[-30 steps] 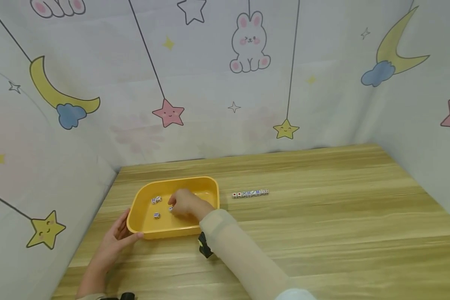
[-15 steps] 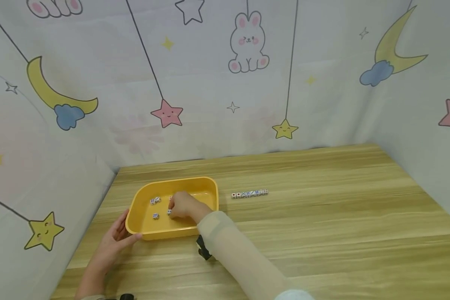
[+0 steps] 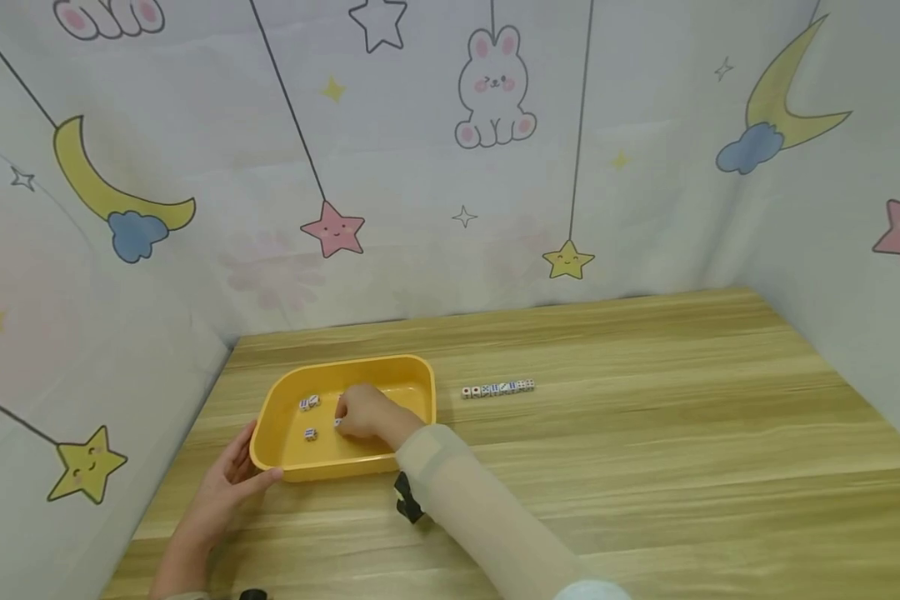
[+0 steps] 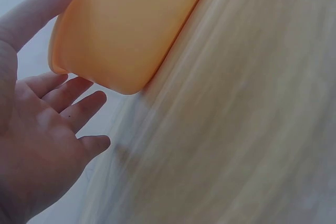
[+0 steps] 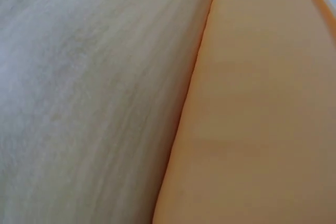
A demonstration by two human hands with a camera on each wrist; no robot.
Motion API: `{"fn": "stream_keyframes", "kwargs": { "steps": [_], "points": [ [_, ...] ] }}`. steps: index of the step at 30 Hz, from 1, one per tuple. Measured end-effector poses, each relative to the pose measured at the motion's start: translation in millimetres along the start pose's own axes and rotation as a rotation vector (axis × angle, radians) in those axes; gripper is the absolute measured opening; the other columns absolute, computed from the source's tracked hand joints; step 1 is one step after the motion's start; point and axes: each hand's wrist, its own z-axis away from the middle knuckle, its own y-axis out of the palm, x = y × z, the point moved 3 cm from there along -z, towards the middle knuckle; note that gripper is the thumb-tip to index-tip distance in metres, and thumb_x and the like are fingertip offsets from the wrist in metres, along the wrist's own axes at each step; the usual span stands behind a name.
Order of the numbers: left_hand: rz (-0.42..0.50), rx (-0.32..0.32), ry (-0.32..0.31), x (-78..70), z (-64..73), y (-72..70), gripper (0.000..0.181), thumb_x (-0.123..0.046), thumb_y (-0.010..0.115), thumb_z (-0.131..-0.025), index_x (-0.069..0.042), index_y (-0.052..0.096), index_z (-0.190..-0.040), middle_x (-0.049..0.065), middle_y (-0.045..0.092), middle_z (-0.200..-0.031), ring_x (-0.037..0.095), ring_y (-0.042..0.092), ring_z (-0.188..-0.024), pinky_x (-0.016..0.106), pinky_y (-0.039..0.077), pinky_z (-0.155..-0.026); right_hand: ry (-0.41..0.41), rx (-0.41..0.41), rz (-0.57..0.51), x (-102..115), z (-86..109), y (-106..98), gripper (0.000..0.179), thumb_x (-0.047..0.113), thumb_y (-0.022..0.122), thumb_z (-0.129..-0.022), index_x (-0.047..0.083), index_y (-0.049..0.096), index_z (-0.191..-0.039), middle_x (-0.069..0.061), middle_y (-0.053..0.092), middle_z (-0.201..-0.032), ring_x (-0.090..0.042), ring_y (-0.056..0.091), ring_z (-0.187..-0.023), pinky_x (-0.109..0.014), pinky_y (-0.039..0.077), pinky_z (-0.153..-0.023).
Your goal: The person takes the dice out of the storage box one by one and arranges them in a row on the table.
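Note:
A yellow plastic tray (image 3: 345,468) stands on the table's left part. My left hand (image 3: 221,492) lies around its near left corner, thumb at the front rim, fingers along the left side. In the left wrist view, those fingers (image 4: 84,109) are spread and nearly straight beside the tray wall (image 4: 126,35). Reaching in over the front rim, my right hand (image 3: 367,414) has its fingers curled down, a white die (image 3: 337,422) showing at the fingertips. Left of it in the tray lie a pair of dice (image 3: 309,402) and a single die (image 3: 311,434). The right wrist view shows no hand.
Right of the tray, several dice form a straight row (image 3: 498,389) on the wooden table (image 3: 607,467). A white curtain with printed stars, moons and a rabbit (image 3: 420,167) surrounds the table at the back and sides.
My right hand has shifted slightly toward the tray's front, and the die at its fingertips has moved along with it. The left hand keeps its place at the corner.

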Motion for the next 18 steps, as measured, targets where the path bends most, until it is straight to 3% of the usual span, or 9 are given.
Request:
{"fn": "stream_keyframes", "kwargs": {
  "steps": [7, 10, 13, 14, 17, 18],
  "points": [
    [0.001, -0.004, 0.005, -0.3, 1.1, 1.4, 0.087, -0.015, 0.066, -0.092, -0.006, 0.007, -0.155, 0.021, 0.007, -0.160, 0.001, 0.031, -0.135, 0.000, 0.035, -0.090, -0.014, 0.007, -0.079, -4, 3.7, -10, 0.012, 0.016, 0.067, -0.090, 0.010, 0.074, -0.097, 0.004, 0.065, -0.091, -0.008, 0.052, -0.076, -0.017, 0.045, -0.067],
    [0.010, 0.001, 0.013, 0.5, 1.3, 1.4, 0.087, -0.013, 0.066, -0.092, -0.006, 0.006, -0.155, 0.022, 0.007, -0.159, -0.001, 0.032, -0.133, 0.001, 0.036, -0.090, -0.045, 0.007, -0.100, -7, 3.8, -17, 0.017, 0.017, 0.067, -0.091, 0.008, 0.073, -0.103, 0.002, 0.067, -0.096, -0.007, 0.053, -0.077, -0.016, 0.046, -0.068],
    [0.015, 0.005, 0.014, 1.6, 1.0, 0.4, 0.088, -0.012, 0.065, -0.093, -0.006, 0.004, -0.155, 0.021, 0.006, -0.160, 0.009, 0.029, -0.139, 0.000, 0.035, -0.089, -0.098, 0.004, -0.135, -7, 7.5, -30, 0.019, 0.017, 0.066, -0.092, 0.006, 0.072, -0.106, -0.001, 0.069, -0.098, -0.008, 0.056, -0.078, -0.017, 0.048, -0.068],
    [0.013, 0.006, 0.011, 1.4, 0.9, 0.1, 0.088, -0.011, 0.065, -0.093, -0.006, 0.004, -0.155, 0.021, 0.006, -0.160, 0.018, 0.026, -0.142, 0.000, 0.035, -0.089, -0.117, 0.001, -0.140, -7, 10.1, -36, 0.020, 0.018, 0.065, -0.093, 0.006, 0.072, -0.107, -0.002, 0.069, -0.100, -0.008, 0.058, -0.080, -0.017, 0.048, -0.070],
    [0.008, 0.005, 0.009, 1.8, 0.4, -0.7, 0.088, -0.011, 0.065, -0.093, -0.006, 0.003, -0.155, 0.021, 0.006, -0.160, 0.024, 0.022, -0.144, -0.001, 0.034, -0.089, -0.152, -0.015, -0.153, -9, 18.3, -57, 0.022, 0.019, 0.063, -0.094, 0.007, 0.071, -0.111, -0.003, 0.069, -0.106, -0.011, 0.061, -0.091, -0.019, 0.050, -0.076],
    [0.006, 0.005, 0.009, 2.1, 0.3, -0.8, 0.088, -0.011, 0.065, -0.093, -0.006, 0.003, -0.155, 0.021, 0.006, -0.160, 0.020, 0.023, -0.143, -0.001, 0.034, -0.089, -0.155, -0.021, -0.154, -12, 20.7, -64, 0.024, 0.020, 0.063, -0.094, 0.007, 0.070, -0.113, -0.003, 0.069, -0.109, -0.012, 0.062, -0.096, -0.019, 0.050, -0.079]
  ]
}}
